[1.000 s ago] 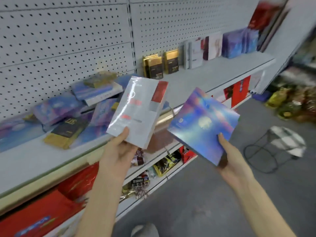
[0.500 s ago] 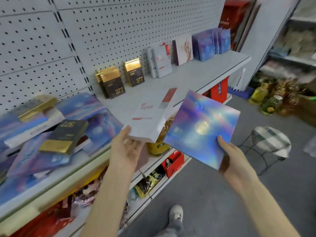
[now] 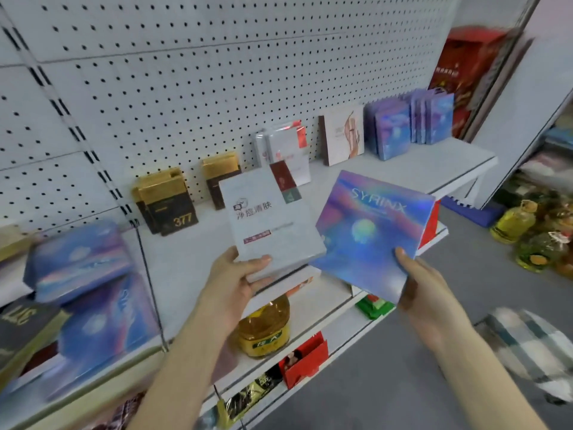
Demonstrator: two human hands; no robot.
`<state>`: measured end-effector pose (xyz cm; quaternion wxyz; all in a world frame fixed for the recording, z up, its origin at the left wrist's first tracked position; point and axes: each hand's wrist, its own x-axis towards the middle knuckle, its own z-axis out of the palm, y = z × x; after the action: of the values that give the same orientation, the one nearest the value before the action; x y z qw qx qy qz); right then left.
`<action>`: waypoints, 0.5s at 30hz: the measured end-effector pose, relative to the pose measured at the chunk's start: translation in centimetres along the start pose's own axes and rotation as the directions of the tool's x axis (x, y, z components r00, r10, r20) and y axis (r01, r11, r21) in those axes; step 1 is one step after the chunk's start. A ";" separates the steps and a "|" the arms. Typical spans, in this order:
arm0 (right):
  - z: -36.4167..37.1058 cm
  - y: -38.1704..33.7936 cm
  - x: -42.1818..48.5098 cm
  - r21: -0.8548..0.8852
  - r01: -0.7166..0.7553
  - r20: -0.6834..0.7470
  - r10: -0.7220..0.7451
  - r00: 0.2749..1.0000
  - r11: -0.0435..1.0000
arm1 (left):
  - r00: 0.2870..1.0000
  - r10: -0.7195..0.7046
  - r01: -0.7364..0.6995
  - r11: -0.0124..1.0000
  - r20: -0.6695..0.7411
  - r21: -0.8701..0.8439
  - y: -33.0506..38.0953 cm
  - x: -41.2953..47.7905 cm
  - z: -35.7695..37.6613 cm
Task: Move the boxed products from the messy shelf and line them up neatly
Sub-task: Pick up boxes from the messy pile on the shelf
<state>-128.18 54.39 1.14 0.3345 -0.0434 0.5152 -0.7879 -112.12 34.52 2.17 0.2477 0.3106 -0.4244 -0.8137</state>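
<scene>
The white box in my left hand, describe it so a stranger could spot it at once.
Before the white pegboard shelf, two hands hold boxes up. The left hand grips the white box by its bottom edge. Unlike the iridescent blue box beside it, it is plain white with a dark red corner patch.

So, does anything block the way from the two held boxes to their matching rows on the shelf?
Nothing visible does. The left hand holds the white box and the right hand the holographic box in front of the shelf; no object shows on the board before the white row or the holographic row.
</scene>
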 end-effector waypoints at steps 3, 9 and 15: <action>-1.5 -1.6 3.9 0.016 -0.025 0.035 0.024 0.999 1.000 | 0.995 0.085 -0.085 0.996 -0.053 0.017 -0.1 3.0 2.3; -5.4 -5.4 12.3 -0.057 -0.081 0.101 0.086 0.991 0.995 | 0.951 0.158 -0.150 0.987 -0.264 0.052 -2.5 9.8 7.2; -7.3 -10.1 20.4 -0.194 -0.101 0.201 0.140 0.970 0.976 | 0.907 0.209 -0.188 0.978 -0.366 0.092 -5.1 14.3 12.0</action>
<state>-151.84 50.90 0.63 0.4298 -0.1267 0.5479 -0.7064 -131.19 34.03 -1.00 0.3968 0.4214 -0.4210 -0.6983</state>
